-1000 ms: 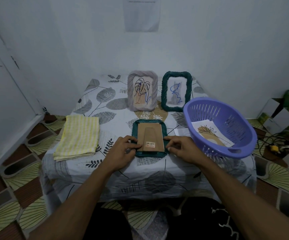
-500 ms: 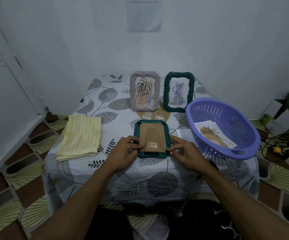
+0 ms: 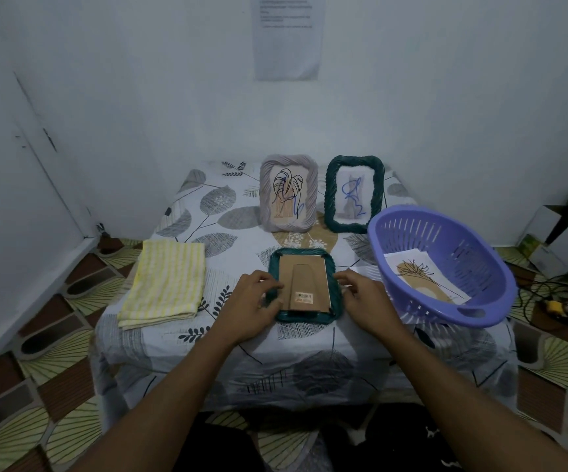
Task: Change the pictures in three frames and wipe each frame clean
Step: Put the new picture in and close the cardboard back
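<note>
Hard to see: the fingertips of both hands are blurred; the text on the wall paper [image 3: 287, 35] is too small to read; the front of the face-down frame [image 3: 304, 316] is hidden against the table.
Cut off: the boxes [image 3: 561, 226] at the right edge are only partly in view.
Surface: a low table under a leaf-print cloth [image 3: 214, 212], standing in a corner of white walls, on a patterned tile floor [image 3: 37, 396].
On the table: a folded yellow cloth [image 3: 165, 282] at left; a grey frame [image 3: 288, 193] and a dark green frame [image 3: 355, 194] upright at the back; a purple basket [image 3: 493, 311] at right, with loose pictures [image 3: 425, 279] inside.
Task thing: the face-down frame lies near the front edge, its cardboard back [image 3: 304, 284] up, between the hands.
Left hand [image 3: 253, 301]: fingers and thumb curled on the left rim, holding it.
Right hand [image 3: 366, 299]: fingers bent at the right rim; grip or only touch, I cannot tell.
</note>
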A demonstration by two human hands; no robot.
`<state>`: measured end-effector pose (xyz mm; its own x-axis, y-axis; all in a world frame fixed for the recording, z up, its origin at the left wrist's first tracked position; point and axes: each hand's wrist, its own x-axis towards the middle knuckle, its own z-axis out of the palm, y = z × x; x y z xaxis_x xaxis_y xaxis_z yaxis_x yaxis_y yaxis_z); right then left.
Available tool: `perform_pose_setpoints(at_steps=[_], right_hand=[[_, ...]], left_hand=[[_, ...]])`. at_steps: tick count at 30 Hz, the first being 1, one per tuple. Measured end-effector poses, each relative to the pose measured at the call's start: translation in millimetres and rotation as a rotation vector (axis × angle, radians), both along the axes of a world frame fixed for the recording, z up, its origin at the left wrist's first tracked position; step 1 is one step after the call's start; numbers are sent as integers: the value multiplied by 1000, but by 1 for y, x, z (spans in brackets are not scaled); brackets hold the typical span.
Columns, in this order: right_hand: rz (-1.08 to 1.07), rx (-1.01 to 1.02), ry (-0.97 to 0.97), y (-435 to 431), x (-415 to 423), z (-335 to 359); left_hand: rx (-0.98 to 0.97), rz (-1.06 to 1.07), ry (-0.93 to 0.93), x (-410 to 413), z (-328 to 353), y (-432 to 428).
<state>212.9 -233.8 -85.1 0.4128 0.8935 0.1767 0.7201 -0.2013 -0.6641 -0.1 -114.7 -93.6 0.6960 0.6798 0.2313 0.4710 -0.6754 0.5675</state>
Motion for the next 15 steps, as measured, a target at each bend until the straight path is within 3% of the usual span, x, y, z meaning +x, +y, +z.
perform_pose_setpoints(at_steps=[6, 12, 15], right_hand=[[-82, -131, 46, 19, 2, 2], [-128, -150, 79, 26, 5, 3], [-163, -192, 141, 29, 6, 6]], left_hand=[[34, -162, 106, 23, 17, 0], [-88, -47, -103, 26, 25, 7], [-172, -25, -119, 29, 27, 7]])
